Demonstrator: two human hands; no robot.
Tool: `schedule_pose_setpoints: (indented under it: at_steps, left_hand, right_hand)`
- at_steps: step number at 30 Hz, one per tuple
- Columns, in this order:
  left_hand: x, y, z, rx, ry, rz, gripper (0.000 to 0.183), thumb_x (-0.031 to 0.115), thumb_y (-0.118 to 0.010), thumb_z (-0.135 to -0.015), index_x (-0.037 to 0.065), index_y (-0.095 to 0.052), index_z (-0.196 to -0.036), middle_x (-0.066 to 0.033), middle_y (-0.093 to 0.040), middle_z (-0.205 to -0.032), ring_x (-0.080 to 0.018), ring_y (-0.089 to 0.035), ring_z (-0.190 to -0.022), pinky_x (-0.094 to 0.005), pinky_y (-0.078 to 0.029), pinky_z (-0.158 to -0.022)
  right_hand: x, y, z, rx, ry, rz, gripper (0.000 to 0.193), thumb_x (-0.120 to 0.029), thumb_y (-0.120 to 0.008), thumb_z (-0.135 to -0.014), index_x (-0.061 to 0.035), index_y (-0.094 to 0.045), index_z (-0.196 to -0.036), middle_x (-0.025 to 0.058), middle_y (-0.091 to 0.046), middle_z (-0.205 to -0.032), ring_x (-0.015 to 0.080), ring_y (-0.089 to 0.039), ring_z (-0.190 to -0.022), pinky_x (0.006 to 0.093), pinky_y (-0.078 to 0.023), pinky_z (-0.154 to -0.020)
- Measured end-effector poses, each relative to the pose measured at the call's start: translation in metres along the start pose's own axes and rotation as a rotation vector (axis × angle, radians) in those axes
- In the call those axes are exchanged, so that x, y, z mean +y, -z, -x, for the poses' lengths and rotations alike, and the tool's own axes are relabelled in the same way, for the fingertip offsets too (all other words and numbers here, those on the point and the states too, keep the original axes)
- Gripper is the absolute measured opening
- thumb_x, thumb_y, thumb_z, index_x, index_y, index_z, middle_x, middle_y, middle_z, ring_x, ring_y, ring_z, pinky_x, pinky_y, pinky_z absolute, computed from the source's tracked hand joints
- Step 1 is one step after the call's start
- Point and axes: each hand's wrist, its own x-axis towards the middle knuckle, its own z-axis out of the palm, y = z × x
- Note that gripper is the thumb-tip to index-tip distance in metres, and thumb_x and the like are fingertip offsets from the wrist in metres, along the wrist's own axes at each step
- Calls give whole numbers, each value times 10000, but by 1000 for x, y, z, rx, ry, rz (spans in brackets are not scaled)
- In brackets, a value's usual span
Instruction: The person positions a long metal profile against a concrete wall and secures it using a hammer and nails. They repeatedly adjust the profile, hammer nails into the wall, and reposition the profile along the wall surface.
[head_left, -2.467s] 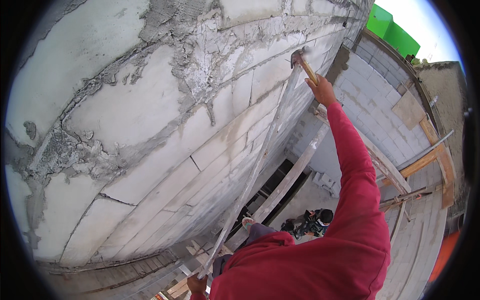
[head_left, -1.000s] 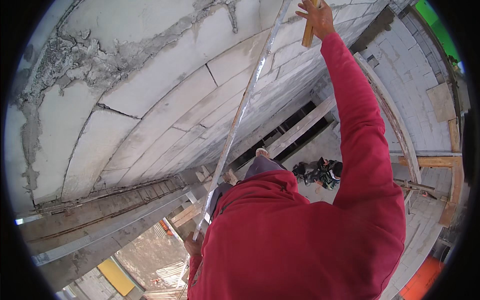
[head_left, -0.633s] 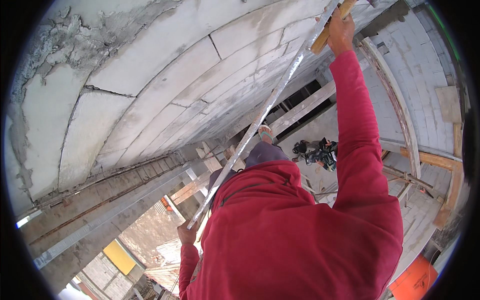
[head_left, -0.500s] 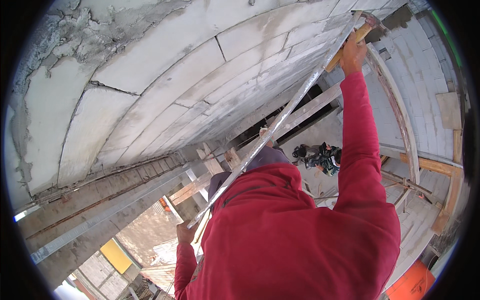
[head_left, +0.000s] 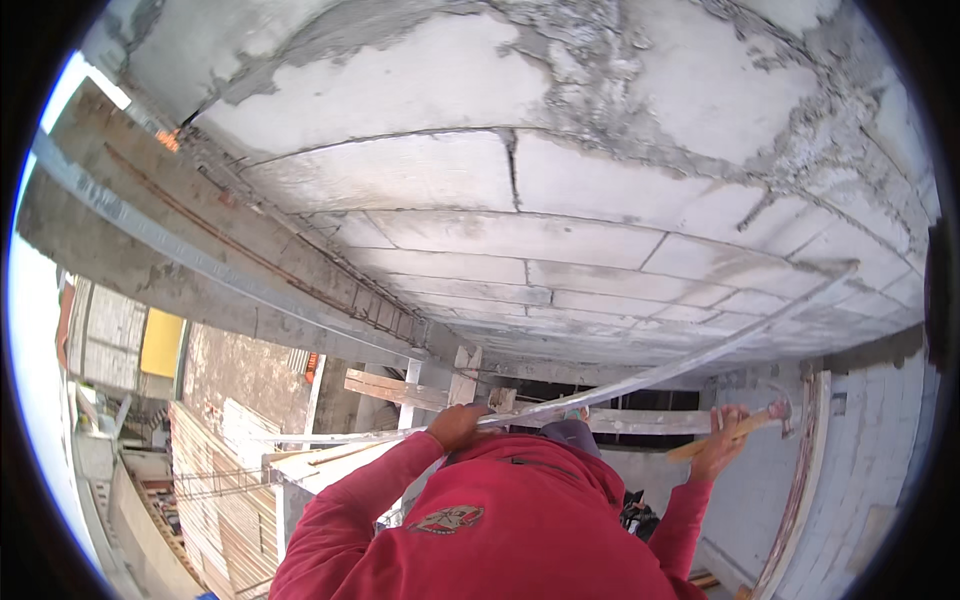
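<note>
A long, pale metal bar (head_left: 690, 362) runs slantwise in front of a wall of light grey blocks (head_left: 590, 240). My left hand (head_left: 457, 428) is closed around the bar at waist height. The bar's far right end reaches up over the blocks; whether it touches them I cannot tell. Off to the right, below the bar and apart from it, my right hand (head_left: 716, 447) grips a hammer (head_left: 742, 430) by its wooden handle. The hammer's head points right, toward a side wall (head_left: 860, 440) of grey blocks.
Rough grey mortar (head_left: 590, 90) covers parts of the upper wall. A concrete beam (head_left: 230, 270) runs along the left, with lower roofs (head_left: 215, 470) beyond it. Below me lies a wooden plank (head_left: 640, 421). An upright wooden board (head_left: 805, 480) stands at the right.
My view has swung toward the wall and the left. My right hand, with the hammer, has come down and away from the bar's upper end. My left hand still holds the bar.
</note>
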Motion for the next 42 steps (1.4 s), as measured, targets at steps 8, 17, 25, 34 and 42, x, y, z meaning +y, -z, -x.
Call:
schedule_pose_setpoints:
  at_steps: [8, 17, 25, 34, 42]
  left_hand:
    - [73, -26, -58, 99, -223, 38, 560, 407, -720, -854, 10, -506, -1186, -253, -668, -895, -450, -670, -867, -525, -521, -766]
    - [170, 27, -60, 164, -446, 13, 628, 304, -809, -771, -54, -483, -1171, -227, -671, -960, -416, -673, -935, -501, -525, -791]
    - [187, 88, 12, 645, -912, -34, 610, 315, -784, -812, -17, -512, -1245, -182, -654, -910, -389, -651, -873, -474, -508, -818]
    - [158, 85, 38, -300, -744, 770, 497, 262, -657, -975, 18, -457, -1359, -127, -619, -1264, -168, -649, -1004, -315, -528, -860]
    - [198, 140, 41, 104, -951, 1181, 812, 381, -675, -954, 102, -212, -1560, -173, -486, -1401, -179, -655, -908, -312, -580, -752]
  right_hand:
    - [47, -67, 109, -235, -208, -187, 535, -319, -552, -988, -85, -353, -1426, 159, -397, -1416, 352, -470, -1316, 476, -510, -1022]
    - [12, -78, 61, -246, 130, 386, 594, -309, -563, -976, -19, -349, -1447, 186, -396, -1453, 299, -432, -1344, 441, -386, -1111]
    - [-41, -80, -28, -6, 598, 463, 636, -277, -592, -949, 40, -350, -1444, 235, -420, -1430, 330, -453, -1328, 434, -381, -1111]
    - [-84, -108, -50, 55, 697, 357, 627, -278, -586, -953, 48, -359, -1438, 249, -446, -1396, 348, -474, -1295, 437, -393, -1091]
    - [-91, -120, -92, 45, 742, 335, 619, -278, -580, -956, 54, -366, -1432, 260, -469, -1365, 365, -492, -1266, 439, -404, -1073]
